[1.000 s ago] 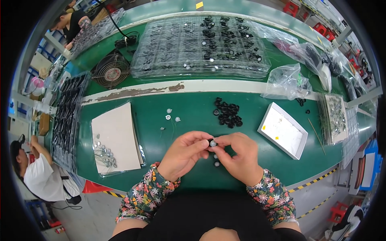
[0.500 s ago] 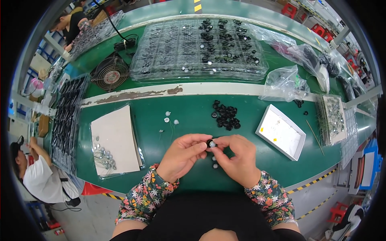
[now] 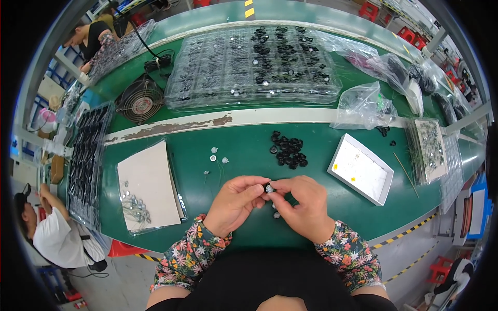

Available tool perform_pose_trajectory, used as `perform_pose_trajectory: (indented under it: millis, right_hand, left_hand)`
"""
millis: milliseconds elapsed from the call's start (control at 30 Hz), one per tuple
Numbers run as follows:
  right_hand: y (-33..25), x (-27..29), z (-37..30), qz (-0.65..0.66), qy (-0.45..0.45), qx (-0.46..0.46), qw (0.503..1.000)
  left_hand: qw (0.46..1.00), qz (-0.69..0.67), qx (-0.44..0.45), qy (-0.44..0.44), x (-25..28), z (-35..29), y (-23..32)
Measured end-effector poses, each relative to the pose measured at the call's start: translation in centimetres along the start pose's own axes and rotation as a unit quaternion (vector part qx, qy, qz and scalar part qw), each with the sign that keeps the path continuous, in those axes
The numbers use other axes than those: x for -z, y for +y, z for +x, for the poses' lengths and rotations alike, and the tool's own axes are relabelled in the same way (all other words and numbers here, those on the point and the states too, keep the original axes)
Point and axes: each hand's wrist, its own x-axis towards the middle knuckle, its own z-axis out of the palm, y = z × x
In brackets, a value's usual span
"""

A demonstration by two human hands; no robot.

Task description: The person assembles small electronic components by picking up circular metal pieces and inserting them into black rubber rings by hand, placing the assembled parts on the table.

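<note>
Between my hands is a small round part (image 3: 269, 188), black with a silvery disc face. My left hand (image 3: 236, 202) pinches its left side between thumb and fingers. From the other side, the thumb and forefinger of my right hand (image 3: 303, 205) press on it. Two similar small parts (image 3: 276, 214) lie on the green bench, partly hidden by my right hand. Beyond my hands is a pile of black ring-shaped parts (image 3: 288, 150). Several silvery discs with thin wires (image 3: 213, 157) lie to the left of that pile.
A cardboard sheet in clear plastic (image 3: 148, 181) with wired discs sits at left. At right stands a white box (image 3: 361, 170) beside a thin stick (image 3: 406, 173). Behind are stacked clear trays (image 3: 218, 67), a fan (image 3: 140, 101) and plastic bags (image 3: 363, 106). Co-workers (image 3: 65, 228) sit at left.
The view has shifted slightly. Both hands still hold the small round part in nearly the same place, with its disc face turned a little.
</note>
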Motion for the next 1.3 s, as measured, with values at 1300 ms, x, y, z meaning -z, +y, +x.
perform_pose_trajectory:
  millis: [1300]
  right_hand:
    - [0.19,-0.08,-0.08,0.002,0.017,0.014,1.0]
  left_hand:
    - [0.999,0.009,-0.04,-0.011,-0.67,0.06,0.36]
